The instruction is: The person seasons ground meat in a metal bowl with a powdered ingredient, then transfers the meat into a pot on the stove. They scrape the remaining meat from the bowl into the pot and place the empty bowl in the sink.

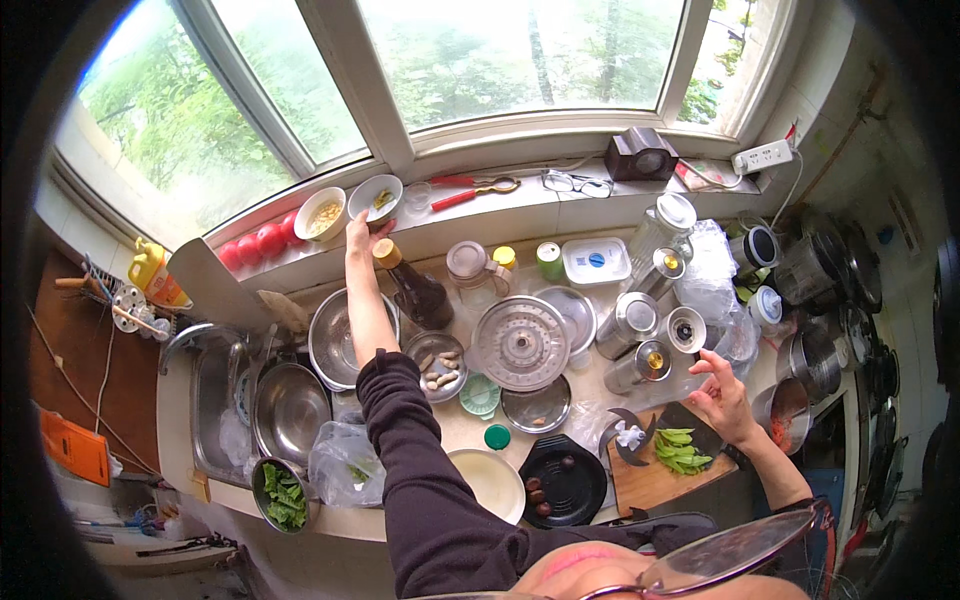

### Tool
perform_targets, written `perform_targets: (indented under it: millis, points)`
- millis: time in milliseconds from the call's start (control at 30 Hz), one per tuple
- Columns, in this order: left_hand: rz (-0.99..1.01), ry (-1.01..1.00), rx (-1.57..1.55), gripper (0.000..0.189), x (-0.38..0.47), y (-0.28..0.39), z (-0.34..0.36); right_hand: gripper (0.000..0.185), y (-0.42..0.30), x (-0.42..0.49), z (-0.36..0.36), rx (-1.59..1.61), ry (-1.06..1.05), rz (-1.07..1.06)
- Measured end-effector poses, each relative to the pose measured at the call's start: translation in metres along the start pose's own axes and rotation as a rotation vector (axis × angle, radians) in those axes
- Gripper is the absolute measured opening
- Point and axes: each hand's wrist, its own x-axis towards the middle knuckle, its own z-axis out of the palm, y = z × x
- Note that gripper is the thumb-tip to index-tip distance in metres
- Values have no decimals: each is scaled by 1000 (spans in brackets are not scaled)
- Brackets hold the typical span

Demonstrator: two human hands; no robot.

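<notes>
At the window sill, my left hand point(366, 231) grips the near rim of a small white bowl point(375, 201) with a little green and yellow food in it. Whether the bowl rests on the sill or is lifted, I cannot tell. Beside it stands a second white bowl point(322, 215) holding pale yellow pieces. A dark glass bottle point(420, 292) with a tan cap is just below my left wrist. My right hand point(721, 397), fingers bent and apart, hovers empty over the right of the counter. Near it are a white-rimmed cup-like part point(686, 330) and a wooden cutting board point(637, 487) bearing cut green vegetable point(679, 451).
Tomatoes point(270, 240), red-handled pliers point(457, 196) and eyeglasses point(577, 184) lie along the sill. Steel bowls point(292, 412) stand by the sink point(214, 405). A bladed cutter point(628, 436) lies on the board, beside a black tray point(574, 495). Lidded metal canisters point(630, 322) crowd the right.
</notes>
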Motion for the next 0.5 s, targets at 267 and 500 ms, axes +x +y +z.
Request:
perform_targets:
  millis: [267, 500]
  points:
    - [180, -165, -18, 41, -53, 50, 27, 54, 6, -6, -9, 39, 48, 60]
    - [124, -341, 77, 44, -178, 71, 87, 39, 0, 2, -12, -93, 56, -29]
